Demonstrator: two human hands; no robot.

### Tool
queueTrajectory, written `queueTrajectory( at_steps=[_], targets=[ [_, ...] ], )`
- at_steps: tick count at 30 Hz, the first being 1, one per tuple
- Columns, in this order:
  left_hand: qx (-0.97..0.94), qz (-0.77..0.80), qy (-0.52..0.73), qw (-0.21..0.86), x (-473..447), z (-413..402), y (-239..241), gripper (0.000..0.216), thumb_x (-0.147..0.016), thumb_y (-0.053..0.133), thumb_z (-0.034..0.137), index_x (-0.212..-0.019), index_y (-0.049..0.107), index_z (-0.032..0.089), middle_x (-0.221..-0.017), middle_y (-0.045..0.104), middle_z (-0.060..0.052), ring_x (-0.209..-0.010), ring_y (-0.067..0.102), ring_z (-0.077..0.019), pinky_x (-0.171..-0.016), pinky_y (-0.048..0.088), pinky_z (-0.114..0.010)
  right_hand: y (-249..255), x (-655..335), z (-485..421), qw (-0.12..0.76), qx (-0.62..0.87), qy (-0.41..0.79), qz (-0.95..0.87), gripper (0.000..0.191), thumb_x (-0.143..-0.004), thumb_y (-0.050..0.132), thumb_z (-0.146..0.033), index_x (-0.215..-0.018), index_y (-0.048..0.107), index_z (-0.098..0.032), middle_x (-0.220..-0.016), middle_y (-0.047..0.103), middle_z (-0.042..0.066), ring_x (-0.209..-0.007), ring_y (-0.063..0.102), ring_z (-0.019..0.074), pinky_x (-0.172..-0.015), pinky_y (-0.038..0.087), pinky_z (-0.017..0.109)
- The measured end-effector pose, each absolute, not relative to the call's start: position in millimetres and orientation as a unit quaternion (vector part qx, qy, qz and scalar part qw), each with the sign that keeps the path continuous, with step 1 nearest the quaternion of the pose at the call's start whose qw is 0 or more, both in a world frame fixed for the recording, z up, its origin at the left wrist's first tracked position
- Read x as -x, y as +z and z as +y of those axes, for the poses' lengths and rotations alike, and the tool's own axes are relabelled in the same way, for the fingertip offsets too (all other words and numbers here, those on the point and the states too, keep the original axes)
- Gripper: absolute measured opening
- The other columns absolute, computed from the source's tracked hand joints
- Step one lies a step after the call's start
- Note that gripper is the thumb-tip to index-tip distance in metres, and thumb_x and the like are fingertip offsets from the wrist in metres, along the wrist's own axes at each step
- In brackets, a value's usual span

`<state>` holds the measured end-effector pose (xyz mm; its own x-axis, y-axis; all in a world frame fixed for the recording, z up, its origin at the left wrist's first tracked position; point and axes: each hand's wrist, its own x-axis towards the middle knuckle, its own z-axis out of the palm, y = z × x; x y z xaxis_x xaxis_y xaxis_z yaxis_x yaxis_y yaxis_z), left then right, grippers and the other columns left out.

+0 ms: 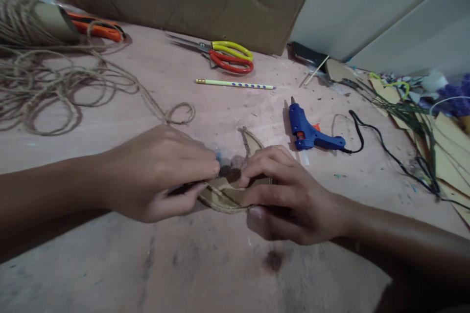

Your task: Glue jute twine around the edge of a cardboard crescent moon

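A curved cardboard cutout with a pointed tip and twine along its edge lies between my hands, low over the table. My right hand grips it from the right, fingers curled over the top and thumb at the near edge. At its left end, my left hand is closed in a pinch on a strand of twine that crosses the cardboard. My fingers cover parts of the cutout and the strand's end.
Loose twine and its spool lie left, beside an orange-handled tool. Scissors and a pencil lie ahead. A blue glue gun with a black cord sits right, near cardboard scraps. A cardboard sheet stands behind.
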<state>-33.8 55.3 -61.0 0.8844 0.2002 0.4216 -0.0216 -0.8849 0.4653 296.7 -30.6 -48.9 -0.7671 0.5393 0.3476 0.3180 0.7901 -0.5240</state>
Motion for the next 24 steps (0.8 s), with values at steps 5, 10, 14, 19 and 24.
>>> queueTrajectory(
  at_steps=[5, 10, 14, 19, 24],
  targets=[
    [-0.941, 0.048, 0.236, 0.237, 32.9, 55.1, -61.2, 0.027, -0.111, 0.061, 0.010, -0.105, 0.045, 0.030, -0.079, 0.060, 0.004, -0.065, 0.053, -0.0211, -0.065, 0.031, -0.043, -47.5, -297.1, -29.9, 0.239, 0.233, 0.226, -0.915, 0.030, -0.113, 0.072, -0.016, -0.141, 0.075, -0.026, -0.142, 0.083, 0.009, -0.135, 0.076, 0.0305, -0.117, 0.059, 0.055],
    [-0.942, 0.044, 0.237, 0.233, 32.9, 55.9, -60.7, 0.028, -0.109, 0.062, 0.008, -0.105, 0.046, 0.030, -0.080, 0.063, 0.003, -0.065, 0.055, -0.0212, -0.065, 0.031, -0.044, -46.3, -297.7, -28.6, 0.241, 0.233, 0.243, -0.910, 0.027, -0.113, 0.072, -0.015, -0.136, 0.076, -0.027, -0.141, 0.082, 0.008, -0.135, 0.075, 0.0296, -0.118, 0.058, 0.054],
    [-0.944, 0.038, 0.237, 0.227, 32.5, 56.1, -60.8, 0.026, -0.105, 0.062, 0.008, -0.106, 0.048, 0.030, -0.081, 0.066, 0.002, -0.064, 0.056, -0.0217, -0.064, 0.031, -0.045, -46.0, -296.6, -28.6, 0.245, 0.234, 0.259, -0.904, 0.024, -0.113, 0.074, -0.019, -0.136, 0.076, -0.027, -0.141, 0.082, 0.008, -0.134, 0.076, 0.0291, -0.118, 0.058, 0.053],
    [-0.948, 0.034, 0.237, 0.210, 32.0, 54.9, -60.2, 0.026, -0.108, 0.059, 0.009, -0.108, 0.046, 0.031, -0.081, 0.063, 0.003, -0.065, 0.054, -0.0228, -0.064, 0.032, -0.044, -43.6, -289.8, -33.3, 0.257, 0.263, 0.270, -0.890, 0.018, -0.113, 0.083, -0.028, -0.130, 0.077, -0.026, -0.135, 0.081, 0.006, -0.129, 0.076, 0.0268, -0.114, 0.054, 0.050],
    [-0.949, 0.036, 0.231, 0.213, 32.4, 54.7, -60.3, 0.025, -0.106, 0.062, 0.011, -0.106, 0.046, 0.031, -0.082, 0.065, 0.002, -0.064, 0.055, -0.0231, -0.063, 0.030, -0.045, -42.9, -284.6, -35.7, 0.261, 0.277, 0.260, -0.888, 0.007, -0.119, 0.081, -0.030, -0.126, 0.079, -0.027, -0.131, 0.081, 0.005, -0.124, 0.076, 0.0260, -0.110, 0.053, 0.050]
  ],
)
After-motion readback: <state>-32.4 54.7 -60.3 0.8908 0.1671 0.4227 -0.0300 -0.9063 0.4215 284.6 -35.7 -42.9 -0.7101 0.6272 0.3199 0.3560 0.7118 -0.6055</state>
